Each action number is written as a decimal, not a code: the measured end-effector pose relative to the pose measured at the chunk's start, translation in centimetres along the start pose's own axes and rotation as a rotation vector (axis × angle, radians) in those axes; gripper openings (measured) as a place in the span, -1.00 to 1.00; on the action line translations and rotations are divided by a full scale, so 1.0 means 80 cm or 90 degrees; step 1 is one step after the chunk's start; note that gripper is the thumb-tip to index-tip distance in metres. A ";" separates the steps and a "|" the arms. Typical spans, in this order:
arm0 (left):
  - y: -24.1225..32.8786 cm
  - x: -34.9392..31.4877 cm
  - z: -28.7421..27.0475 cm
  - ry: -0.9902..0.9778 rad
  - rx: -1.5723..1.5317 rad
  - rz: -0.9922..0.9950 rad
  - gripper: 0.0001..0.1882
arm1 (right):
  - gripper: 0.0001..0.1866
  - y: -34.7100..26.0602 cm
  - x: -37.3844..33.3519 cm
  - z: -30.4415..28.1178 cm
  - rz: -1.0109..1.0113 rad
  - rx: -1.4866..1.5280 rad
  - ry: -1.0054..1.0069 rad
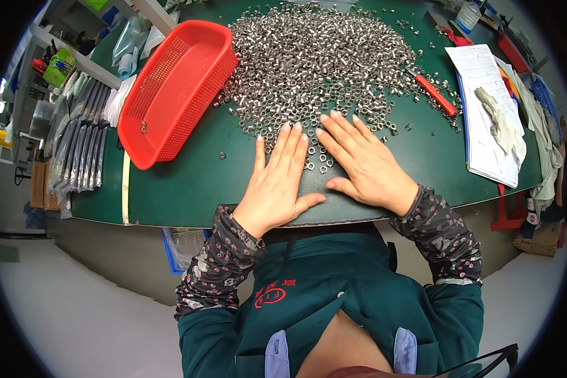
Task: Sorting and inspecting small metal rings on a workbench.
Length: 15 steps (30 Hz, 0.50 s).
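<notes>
A broad heap of small shiny metal rings [321,57], which look like nuts or short bushings, spreads over the green table [189,195]. My left hand [277,179] lies flat at the heap's near edge, fingers stretched out and thumb pointing right. Beside it my right hand [368,164] is flat too, its fingers spread and tips touching the nearest rings. Several loose rings [315,154] lie in the gap between both hands. Neither hand grips anything. Whether rings lie beneath the palms is hidden.
Left of the heap stands a red perforated basket [170,88] with a few rings in it. A red-handled tool [436,94] rests at the heap's right edge. Farther right are paper sheets [479,75] under a pale glove [501,123]. Grey plastic-wrapped packs [82,151] stand at the left.
</notes>
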<state>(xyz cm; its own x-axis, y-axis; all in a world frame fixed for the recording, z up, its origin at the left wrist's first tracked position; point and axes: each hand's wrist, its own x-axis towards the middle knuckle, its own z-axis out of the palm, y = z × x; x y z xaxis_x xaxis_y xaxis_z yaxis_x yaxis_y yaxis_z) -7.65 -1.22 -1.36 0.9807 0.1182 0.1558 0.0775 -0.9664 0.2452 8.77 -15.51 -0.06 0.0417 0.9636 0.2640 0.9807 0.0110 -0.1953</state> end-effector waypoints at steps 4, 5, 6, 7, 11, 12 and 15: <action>0.001 -0.002 -0.006 -0.025 0.015 0.015 0.02 | -0.17 0.001 -0.014 0.002 0.002 0.029 -0.056; 0.001 -0.003 -0.007 -0.026 0.014 0.015 0.02 | -0.17 0.002 -0.013 -0.002 0.003 0.031 -0.057; 0.001 -0.004 -0.008 -0.007 0.003 0.003 0.02 | -0.17 0.002 -0.012 -0.008 0.004 0.033 -0.041; 0.001 -0.006 -0.009 0.010 -0.008 -0.008 0.02 | -0.17 0.002 -0.011 -0.012 0.007 0.036 -0.024; 0.003 -0.018 -0.013 -0.065 0.023 -0.013 0.01 | -0.23 -0.001 -0.023 -0.009 -0.005 0.038 -0.030; 0.002 -0.019 -0.013 -0.065 0.023 -0.014 0.01 | -0.23 -0.001 -0.026 -0.010 -0.005 0.039 -0.030; 0.002 -0.024 -0.012 -0.066 0.026 -0.019 0.01 | -0.21 0.001 -0.033 -0.013 0.035 0.060 -0.045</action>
<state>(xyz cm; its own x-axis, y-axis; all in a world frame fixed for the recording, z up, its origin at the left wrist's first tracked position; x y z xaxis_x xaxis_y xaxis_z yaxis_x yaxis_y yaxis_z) -9.67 -1.41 -0.66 0.9910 0.1248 0.0485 0.1122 -0.9716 0.2082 8.94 -18.31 0.25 0.0780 0.9799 0.1837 0.9548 -0.0204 -0.2965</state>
